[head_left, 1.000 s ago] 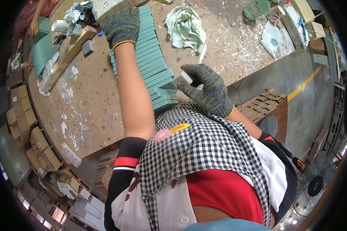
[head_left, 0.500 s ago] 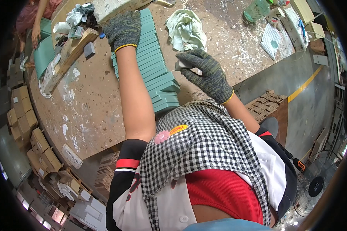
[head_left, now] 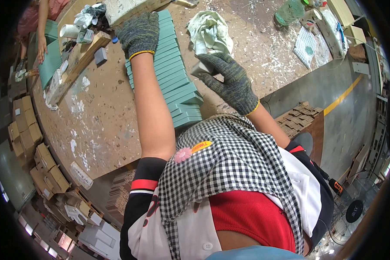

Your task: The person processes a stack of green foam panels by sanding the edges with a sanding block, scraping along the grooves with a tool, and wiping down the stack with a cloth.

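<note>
A long row of overlapping green boards [head_left: 173, 82] runs across the table from the far side toward my body. At its far left end my left hand [head_left: 138, 34], in a dark knitted glove with a yellow cuff, rests on the row's edge; its fingertips are hidden. My right hand [head_left: 229, 80], gloved alike, is closed on a small grey sanding block [head_left: 200, 69] between thumb and fingers, just right of the row. Beyond that hand lies a crumpled pale green cloth [head_left: 210, 34].
A second grey block [head_left: 100, 56] sits beside a wooden bar [head_left: 84, 56]. A green bottle [head_left: 288, 13] and a patterned sheet [head_left: 304, 47] are at the far right. Another person's hand [head_left: 42, 48] is over green pieces at far left. A fan [head_left: 355, 210] stands lower right.
My right hand has shifted slightly left and tilted, showing more of the grey sanding block. My left hand stays put. The other person's hand has moved slightly down.
</note>
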Motion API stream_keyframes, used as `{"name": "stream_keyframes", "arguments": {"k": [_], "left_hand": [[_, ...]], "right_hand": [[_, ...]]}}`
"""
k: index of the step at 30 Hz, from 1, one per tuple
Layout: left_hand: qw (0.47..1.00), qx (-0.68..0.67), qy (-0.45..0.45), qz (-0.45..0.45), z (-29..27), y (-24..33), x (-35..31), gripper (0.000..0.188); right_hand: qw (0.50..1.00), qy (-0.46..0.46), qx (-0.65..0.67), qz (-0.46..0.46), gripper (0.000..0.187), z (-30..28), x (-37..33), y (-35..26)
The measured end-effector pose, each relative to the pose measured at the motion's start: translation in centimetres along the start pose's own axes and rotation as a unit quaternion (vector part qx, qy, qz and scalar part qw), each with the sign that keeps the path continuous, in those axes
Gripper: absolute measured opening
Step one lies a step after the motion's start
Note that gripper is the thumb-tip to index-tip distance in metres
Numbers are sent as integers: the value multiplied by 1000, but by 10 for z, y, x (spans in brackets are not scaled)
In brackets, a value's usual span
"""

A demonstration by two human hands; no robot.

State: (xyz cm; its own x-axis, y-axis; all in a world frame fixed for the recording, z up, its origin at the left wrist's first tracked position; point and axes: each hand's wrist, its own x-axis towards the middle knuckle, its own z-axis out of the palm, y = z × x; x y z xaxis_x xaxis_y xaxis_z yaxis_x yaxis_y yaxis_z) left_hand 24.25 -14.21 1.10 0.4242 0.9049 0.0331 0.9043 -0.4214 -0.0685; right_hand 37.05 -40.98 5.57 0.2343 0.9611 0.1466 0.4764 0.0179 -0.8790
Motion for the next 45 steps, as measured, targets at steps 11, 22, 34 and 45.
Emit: {"name": "stream_keyframes", "arguments": {"k": [11,22,34,45], "left_hand": [[1000,-2,30,-3,8,-6,-3,65],[997,24,64,47,-2,9,1,57],[997,55,32,36,-11,-2,1,51],[980,21,182,80,28,-22,9,43]], "right_hand": [[998,11,-30,-51,42,14,15,-1],[998,-40,-41,-6,43,-2,12,5],[801,387,-338,307,45,-245,-13,245],[711,278,-609,216,75,-295,-5,307]]}}
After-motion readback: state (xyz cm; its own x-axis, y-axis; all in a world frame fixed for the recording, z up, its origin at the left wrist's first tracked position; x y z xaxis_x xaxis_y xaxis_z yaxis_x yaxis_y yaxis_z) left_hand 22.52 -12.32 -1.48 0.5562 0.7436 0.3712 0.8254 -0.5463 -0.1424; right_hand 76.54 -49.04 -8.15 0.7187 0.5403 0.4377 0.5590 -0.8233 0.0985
